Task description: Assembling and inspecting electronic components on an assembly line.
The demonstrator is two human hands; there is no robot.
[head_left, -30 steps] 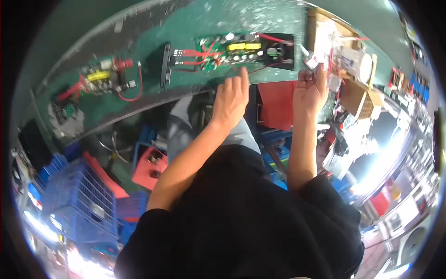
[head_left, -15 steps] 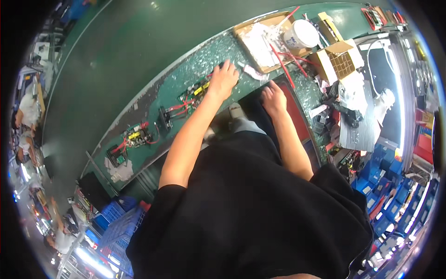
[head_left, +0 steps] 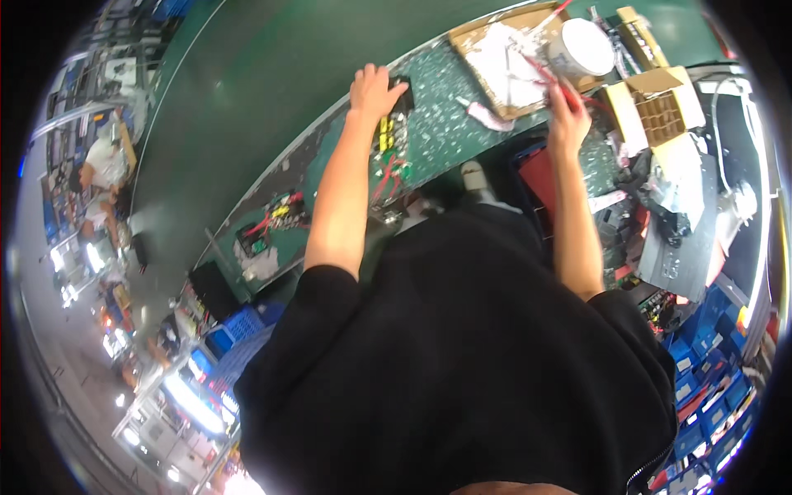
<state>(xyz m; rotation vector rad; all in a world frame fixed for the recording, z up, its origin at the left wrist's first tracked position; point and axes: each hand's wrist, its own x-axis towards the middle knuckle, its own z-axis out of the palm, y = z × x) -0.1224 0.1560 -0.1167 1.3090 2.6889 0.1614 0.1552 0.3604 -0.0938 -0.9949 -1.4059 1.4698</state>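
Circuit board (head_left: 386,137) lies on the bench (head_left: 437,124) with the left hand (head_left: 373,92) at its far end, grip unclear, while the right hand (head_left: 569,124) seems closed on a red tool (head_left: 542,72) by the tray (head_left: 526,108), likely tool pick-up, the next move calling for steadiness.

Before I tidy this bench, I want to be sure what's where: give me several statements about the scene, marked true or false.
1. The left hand is at the black end of a circuit board. True.
2. The divided cardboard box has its flaps open. True.
3. The right hand is inside that box. False: it is outside the box, holding a red thing.
4. The pale tube stands upright. False: it lies on the bench.
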